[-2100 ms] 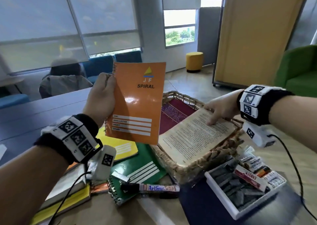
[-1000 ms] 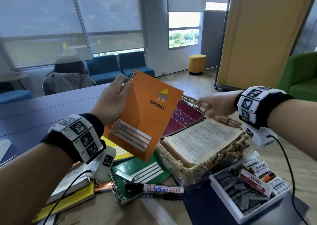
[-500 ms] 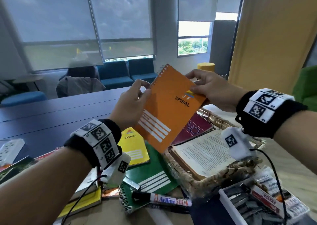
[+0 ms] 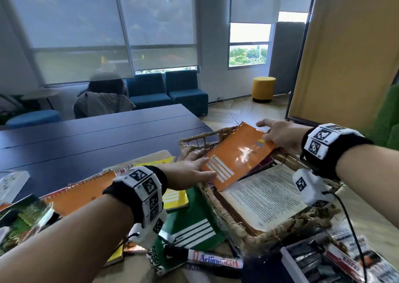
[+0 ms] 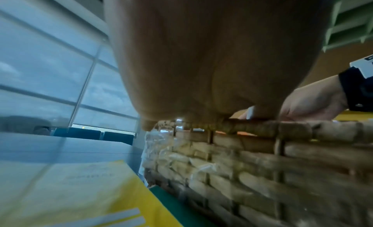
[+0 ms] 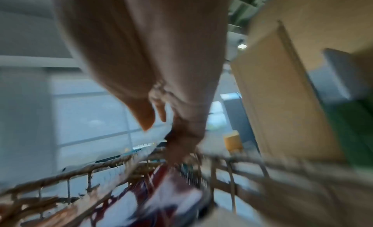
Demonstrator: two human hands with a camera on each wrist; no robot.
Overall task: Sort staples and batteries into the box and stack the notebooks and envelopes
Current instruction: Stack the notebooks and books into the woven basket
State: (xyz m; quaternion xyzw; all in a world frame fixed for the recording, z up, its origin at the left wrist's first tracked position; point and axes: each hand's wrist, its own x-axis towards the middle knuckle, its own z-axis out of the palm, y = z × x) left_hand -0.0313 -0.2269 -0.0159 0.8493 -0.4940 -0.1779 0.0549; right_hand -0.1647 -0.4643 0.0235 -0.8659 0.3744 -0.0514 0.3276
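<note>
Orange notebook (image 4: 236, 158): tilted over wicker basket (image 4: 254, 240), above open book (image 4: 265, 198).
Left hand (image 4: 187, 171): grip released, straight fingers touching notebook's near edge.
Right hand (image 4: 280, 134): grip grasping notebook's far edge.

four notebooks (image 4: 238, 155), one basket (image 4: 254, 238), one marker (image 4: 212, 260)
</note>
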